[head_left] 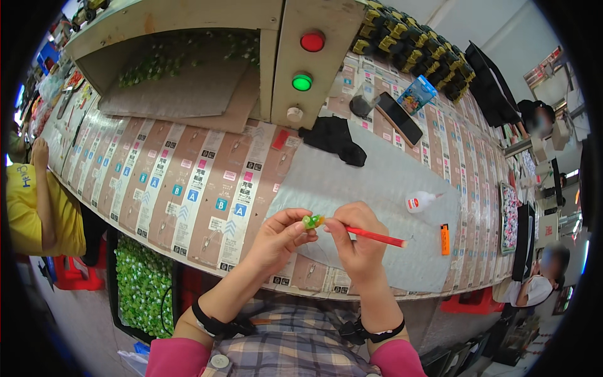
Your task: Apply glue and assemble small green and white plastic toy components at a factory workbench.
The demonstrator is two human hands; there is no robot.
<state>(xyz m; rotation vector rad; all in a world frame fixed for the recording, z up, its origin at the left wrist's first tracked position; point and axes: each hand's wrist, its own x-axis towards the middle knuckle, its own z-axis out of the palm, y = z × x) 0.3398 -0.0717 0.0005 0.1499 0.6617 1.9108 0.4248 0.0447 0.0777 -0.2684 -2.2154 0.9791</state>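
My left hand [284,235] is closed, pinching a small light-green piece [310,221] between thumb and fingers above the grey mat. The fingers of my right hand [359,239] wrap round a slim red stick [380,237] with a pale back end, like a brush or pencil. Its front end is hidden by the fingers and points at the green piece. A bit of orange shows between the two hands, touching or very close to the piece; I cannot tell which part it belongs to. Both hands are near the front of the table.
The grey mat [358,195] bears a white squeeze bottle [422,202], an orange packet [445,239] and black cloth [336,138]. Behind lie a phone [400,118] and a dark cup [362,102]. A metal machine [276,63] stands at the back left. A bin [146,283] holds many green pieces.
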